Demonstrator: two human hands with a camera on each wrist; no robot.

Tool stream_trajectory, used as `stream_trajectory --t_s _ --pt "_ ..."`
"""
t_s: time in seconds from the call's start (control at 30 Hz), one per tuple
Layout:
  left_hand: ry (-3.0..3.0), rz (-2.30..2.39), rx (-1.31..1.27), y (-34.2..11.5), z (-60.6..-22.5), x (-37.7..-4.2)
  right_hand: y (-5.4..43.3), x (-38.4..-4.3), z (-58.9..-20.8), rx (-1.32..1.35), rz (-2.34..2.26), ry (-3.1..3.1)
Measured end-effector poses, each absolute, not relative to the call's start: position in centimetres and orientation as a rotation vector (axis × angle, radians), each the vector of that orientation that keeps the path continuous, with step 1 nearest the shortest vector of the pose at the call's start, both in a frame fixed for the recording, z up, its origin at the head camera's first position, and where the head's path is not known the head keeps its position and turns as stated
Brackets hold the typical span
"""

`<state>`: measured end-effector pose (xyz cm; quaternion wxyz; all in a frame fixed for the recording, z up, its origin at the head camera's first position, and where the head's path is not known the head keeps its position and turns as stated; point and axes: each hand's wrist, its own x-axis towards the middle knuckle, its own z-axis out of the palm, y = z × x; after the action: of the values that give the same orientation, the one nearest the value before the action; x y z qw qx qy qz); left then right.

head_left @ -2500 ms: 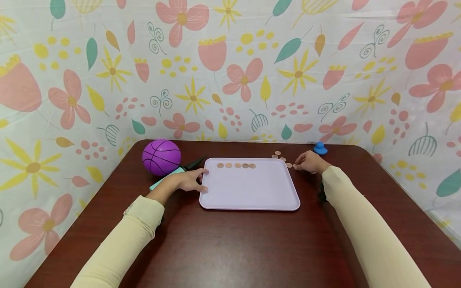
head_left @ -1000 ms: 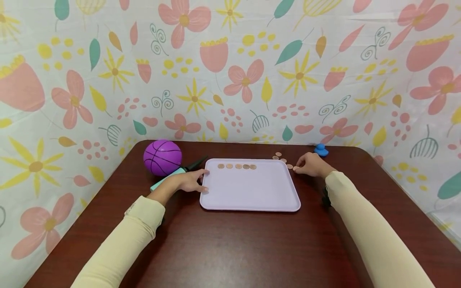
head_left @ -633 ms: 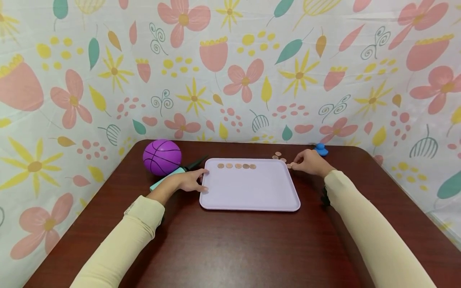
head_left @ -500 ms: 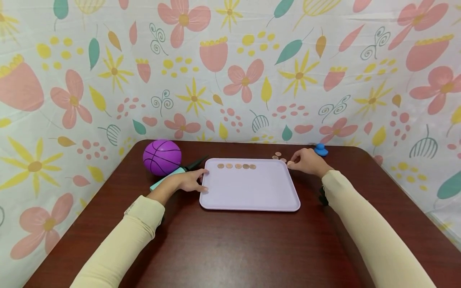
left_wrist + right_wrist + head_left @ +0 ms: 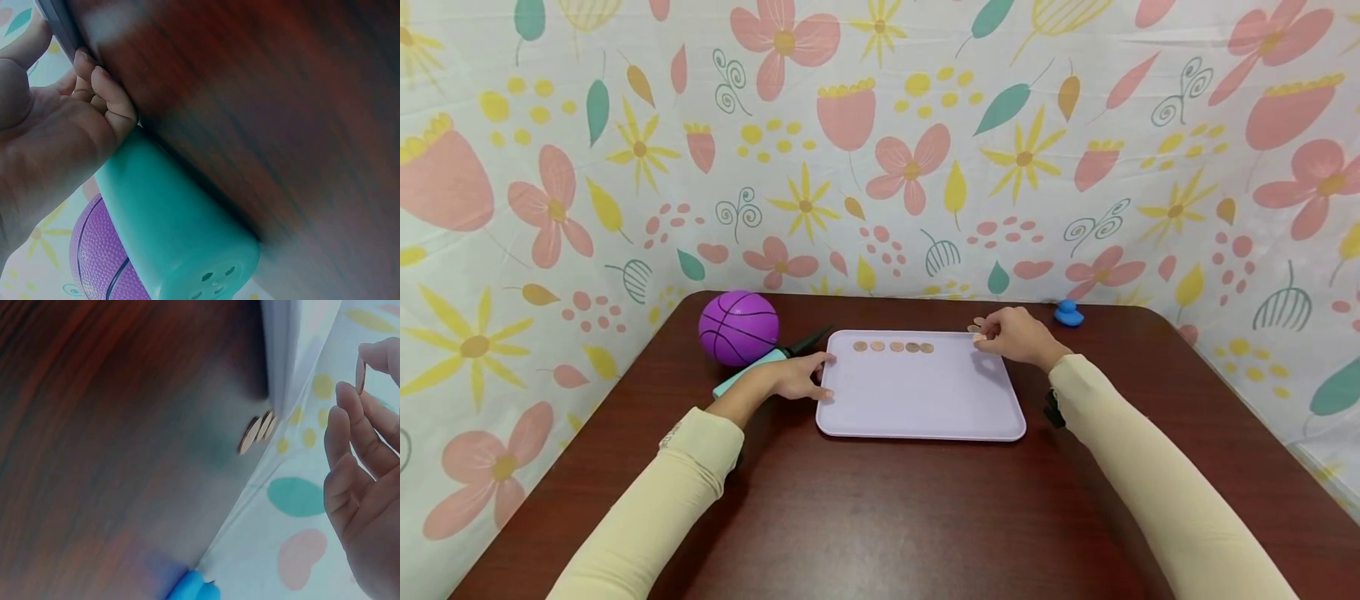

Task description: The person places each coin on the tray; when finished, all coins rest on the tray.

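Note:
My right hand (image 5: 1018, 335) pinches a copper-coloured coin (image 5: 360, 376) between thumb and fingertip, over the far right corner of the pale lilac tray (image 5: 917, 396). In the right wrist view the coin stands on edge, and the other fingers are bent. A row of several coins (image 5: 897, 347) lies along the tray's far side. Three loose coins (image 5: 251, 435) lie on the table by the tray's edge, partly hidden by my right hand in the head view. My left hand (image 5: 792, 377) holds the tray's left rim, thumb and index finger over it.
A purple ball (image 5: 739, 327) sits at the table's back left. Beside it, under my left forearm, lies a turquoise-handled object (image 5: 178, 219) with a dark tapering end. A blue rubber duck (image 5: 1067, 313) stands back right. Patterned cloth (image 5: 880, 167) hangs behind the table (image 5: 880, 508).
My right hand has picked up a coin from the table right of the tray and carried it left over the tray's far corner. My left hand stays at the rim.

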<state>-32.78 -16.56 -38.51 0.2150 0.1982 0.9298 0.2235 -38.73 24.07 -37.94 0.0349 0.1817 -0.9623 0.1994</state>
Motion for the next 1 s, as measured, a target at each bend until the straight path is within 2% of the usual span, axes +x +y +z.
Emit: stream_trajectory --t_s 0.87,1.0 --pt "2.574 0.635 0.549 -16.5 -38.3 -32.7 17.6 -38.5 -37.4 0.831 0.808 -2.856" --pt "2.573 0.63 0.553 -16.4 -38.3 -32.6 16.6 -38.3 -37.4 0.806 0.802 -2.903"
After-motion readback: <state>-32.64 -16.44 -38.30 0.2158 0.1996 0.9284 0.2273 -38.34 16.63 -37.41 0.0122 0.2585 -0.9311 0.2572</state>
